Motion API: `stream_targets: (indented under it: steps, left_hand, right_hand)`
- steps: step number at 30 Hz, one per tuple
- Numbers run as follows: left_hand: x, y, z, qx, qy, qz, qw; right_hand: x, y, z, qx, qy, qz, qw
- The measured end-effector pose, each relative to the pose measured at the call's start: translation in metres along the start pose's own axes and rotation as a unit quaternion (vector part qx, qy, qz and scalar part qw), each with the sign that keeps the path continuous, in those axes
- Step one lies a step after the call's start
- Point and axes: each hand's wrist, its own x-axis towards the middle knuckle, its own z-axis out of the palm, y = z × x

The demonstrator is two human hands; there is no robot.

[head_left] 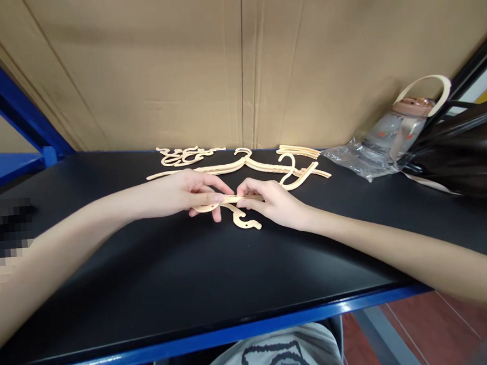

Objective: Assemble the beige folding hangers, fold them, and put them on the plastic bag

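Above the middle of the table, my left hand [196,191] pinches a cream plastic hanger piece [230,199] between thumb and fingers. The fingertips of my right hand [265,197] grip the same piece close beside it. A curved hook part [246,223] with a small hole shows just below the hands; whether it is joined to the held piece I cannot tell. Behind the hands lies a hanger [221,167] with its hook toward the cardboard. Another hanger part with a hook [295,170] lies beyond my right hand, partly hidden by it.
Several loose hooks [183,155] lie in a pile at the back left. Straight hanger arms [298,151] are stacked at the back right. Farther right, a clear bottle [398,130] leans beside crinkled plastic wrap [358,158] and a black bag [467,156]. Cardboard [156,72] walls the table's [192,286] back.
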Motion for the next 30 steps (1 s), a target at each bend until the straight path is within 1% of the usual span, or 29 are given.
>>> stream_targets:
  steps: [4,8,11,14,18,23,30]
  left_hand:
    - [-0.003,-0.003,-0.004,-0.012,-0.019,-0.022,1.000]
    - [-0.006,-0.002,-0.006,-0.044,-0.013,-0.028,0.999]
    - [-0.005,0.000,-0.004,-0.049,-0.007,-0.025,0.998]
    - [-0.004,-0.001,-0.003,-0.058,-0.014,-0.036,0.998]
    - [-0.002,-0.006,-0.003,-0.088,-0.025,-0.059,0.994]
    - [0.002,-0.015,-0.004,-0.107,-0.022,-0.066,0.992]
    - [0.003,-0.013,-0.003,-0.067,-0.007,-0.074,0.995]
  right_hand:
    - [-0.002,-0.003,0.000,-0.005,-0.014,-0.004,1.000]
    - [-0.003,-0.003,0.000,-0.011,-0.015,-0.007,1.000]
    - [-0.003,-0.004,0.000,-0.011,-0.015,-0.008,1.000]
    - [-0.003,-0.004,0.000,-0.024,-0.017,-0.008,1.000]
    - [-0.003,-0.005,0.000,-0.044,-0.019,-0.017,0.999]
    - [-0.003,-0.005,0.000,-0.052,-0.023,-0.020,0.998]
    - [-0.003,-0.004,0.000,-0.058,-0.022,-0.030,0.998]
